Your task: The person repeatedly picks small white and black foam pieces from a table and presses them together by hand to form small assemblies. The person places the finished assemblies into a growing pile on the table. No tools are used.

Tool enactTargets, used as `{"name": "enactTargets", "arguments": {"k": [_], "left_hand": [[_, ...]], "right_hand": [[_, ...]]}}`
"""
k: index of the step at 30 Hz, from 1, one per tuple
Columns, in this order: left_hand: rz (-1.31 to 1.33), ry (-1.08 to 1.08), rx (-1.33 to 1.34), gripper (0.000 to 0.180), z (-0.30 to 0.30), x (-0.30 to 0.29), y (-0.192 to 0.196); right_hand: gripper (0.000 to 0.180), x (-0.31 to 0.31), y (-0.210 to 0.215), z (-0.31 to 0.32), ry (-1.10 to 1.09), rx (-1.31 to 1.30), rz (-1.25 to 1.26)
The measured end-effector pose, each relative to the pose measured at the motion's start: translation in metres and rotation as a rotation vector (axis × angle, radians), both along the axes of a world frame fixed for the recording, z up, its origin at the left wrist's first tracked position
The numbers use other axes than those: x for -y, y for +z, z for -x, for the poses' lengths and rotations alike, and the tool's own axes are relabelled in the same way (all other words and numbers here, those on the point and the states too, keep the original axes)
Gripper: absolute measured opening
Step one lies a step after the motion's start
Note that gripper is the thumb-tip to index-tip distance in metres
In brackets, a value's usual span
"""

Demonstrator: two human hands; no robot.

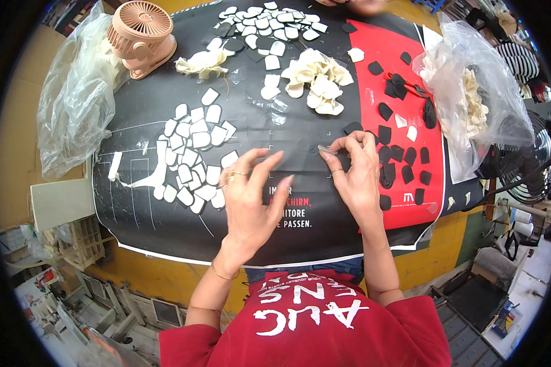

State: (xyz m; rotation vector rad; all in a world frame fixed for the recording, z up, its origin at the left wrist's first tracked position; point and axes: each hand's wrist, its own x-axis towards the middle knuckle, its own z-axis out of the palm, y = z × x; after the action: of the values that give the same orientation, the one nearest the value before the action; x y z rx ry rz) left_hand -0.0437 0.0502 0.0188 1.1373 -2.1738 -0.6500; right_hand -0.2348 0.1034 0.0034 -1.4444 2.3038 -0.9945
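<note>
Over the middle of the black sheet both my hands are raised slightly apart. My left hand holds nothing, its thumb and fingers spread, beside a heap of white rounded pieces with dark edges. With thumb and forefinger together, my right hand pinches something small; what it is I cannot make out. Close to that hand, on the red part of the sheet, lie several black rounded pieces.
Cream fabric pieces are piled at the middle back, behind them more white pieces. A pink fan and a clear plastic bag stand back left. Red-handled scissors and another bag are at right.
</note>
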Motion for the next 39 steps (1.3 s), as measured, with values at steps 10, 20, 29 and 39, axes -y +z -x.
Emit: {"name": "enactTargets", "arguments": {"k": [10, 20, 29, 39], "left_hand": [[0.142, -0.297, 0.063, 0.026, 0.028, 0.001, -0.005], [0.223, -0.461, 0.039, 0.018, 0.047, 0.016, 0.0], [1.012, -0.746, -0.013, 0.022, 0.085, 0.036, 0.007], [0.565, -0.697, 0.417, 0.031, 0.103, 0.061, -0.021]], "right_hand": [[0.02, -0.04, 0.01, -0.001, 0.178, -0.114, 0.284], [0.025, -0.049, 0.017, 0.025, 0.243, 0.077, 0.278], [0.031, -0.075, 0.013, 0.054, 0.085, 1.366, 0.157], [0.021, -0.08, 0.016, 0.052, -0.099, 0.949, 0.167]]}}
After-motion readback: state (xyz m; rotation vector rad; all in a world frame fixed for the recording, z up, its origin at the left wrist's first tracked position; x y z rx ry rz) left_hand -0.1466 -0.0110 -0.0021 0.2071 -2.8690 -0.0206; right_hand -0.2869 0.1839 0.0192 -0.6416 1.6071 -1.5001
